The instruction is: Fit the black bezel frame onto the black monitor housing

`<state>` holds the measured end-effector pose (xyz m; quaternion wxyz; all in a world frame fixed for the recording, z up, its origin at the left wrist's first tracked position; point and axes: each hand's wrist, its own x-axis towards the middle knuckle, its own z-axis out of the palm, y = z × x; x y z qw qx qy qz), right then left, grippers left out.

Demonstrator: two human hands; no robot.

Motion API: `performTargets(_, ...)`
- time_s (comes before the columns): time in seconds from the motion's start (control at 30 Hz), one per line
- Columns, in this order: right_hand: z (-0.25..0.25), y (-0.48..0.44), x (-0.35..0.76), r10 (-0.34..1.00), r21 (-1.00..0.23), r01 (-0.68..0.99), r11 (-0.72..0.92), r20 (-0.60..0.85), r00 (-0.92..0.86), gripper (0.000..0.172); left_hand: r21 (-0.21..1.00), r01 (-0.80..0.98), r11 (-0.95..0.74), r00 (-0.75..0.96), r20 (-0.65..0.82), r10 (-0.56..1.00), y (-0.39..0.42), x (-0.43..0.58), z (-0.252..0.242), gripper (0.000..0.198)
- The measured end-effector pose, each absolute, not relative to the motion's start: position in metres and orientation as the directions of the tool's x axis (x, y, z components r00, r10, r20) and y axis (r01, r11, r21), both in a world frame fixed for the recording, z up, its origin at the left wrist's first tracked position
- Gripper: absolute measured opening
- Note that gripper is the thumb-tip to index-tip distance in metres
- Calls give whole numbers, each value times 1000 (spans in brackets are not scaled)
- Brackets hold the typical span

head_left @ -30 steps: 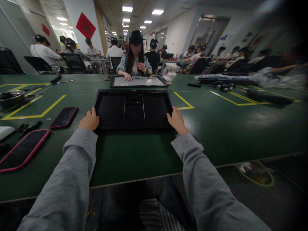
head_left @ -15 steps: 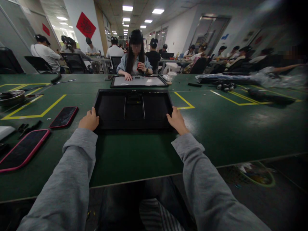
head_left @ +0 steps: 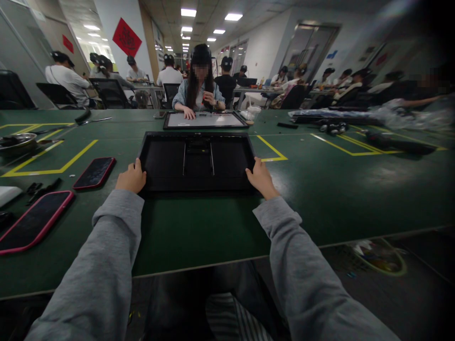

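A wide black monitor housing (head_left: 161,158) lies in front of me on the green table (head_left: 199,232), its hollow inner side up, with two thin metal strips and a dark bracket at the middle. My left hand (head_left: 131,177) grips its left edge, thumb on top. On the opposite edge, my right hand (head_left: 262,178) holds the housing the same way. The undersides of both hands' fingers are hidden. Beyond it, a co-worker's hand rests on a pale display panel (head_left: 220,120) in a black frame.
Two phones in pink-red cases, one nearer (head_left: 33,222) and one farther (head_left: 95,173), lie left. A metal bowl (head_left: 19,143) stands at far left. A cup (head_left: 252,112) is beside the panel. Plastic wrapping (head_left: 398,113) covers the far right. A basket (head_left: 386,258) sits below the table.
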<state>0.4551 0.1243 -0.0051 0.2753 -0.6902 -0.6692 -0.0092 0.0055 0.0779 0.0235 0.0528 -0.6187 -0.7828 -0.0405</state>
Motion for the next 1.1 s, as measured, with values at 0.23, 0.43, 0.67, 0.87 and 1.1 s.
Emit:
performTargets(0.23,-6,126,456,916,-372,927,55,389,102,62,-9,974,227,-224,128,966,78,4,23,72)
performTargets(0.43,-8,125,456,910,-384,921,64,401,104,62,-22,974,227,-222,135,966,77,5,24,72)
performTargets(0.67,-6,124,455,918,-380,924,43,380,114,61,-9,974,225,-223,125,967,77,5,25,72)
performTargets(0.87,-3,123,454,924,-369,929,29,363,116,59,1,976,218,-216,107,970,78,4,24,72)
performTargets(1.1,-7,126,460,905,-408,912,42,403,138,53,-29,965,259,-254,120,960,74,9,28,67)
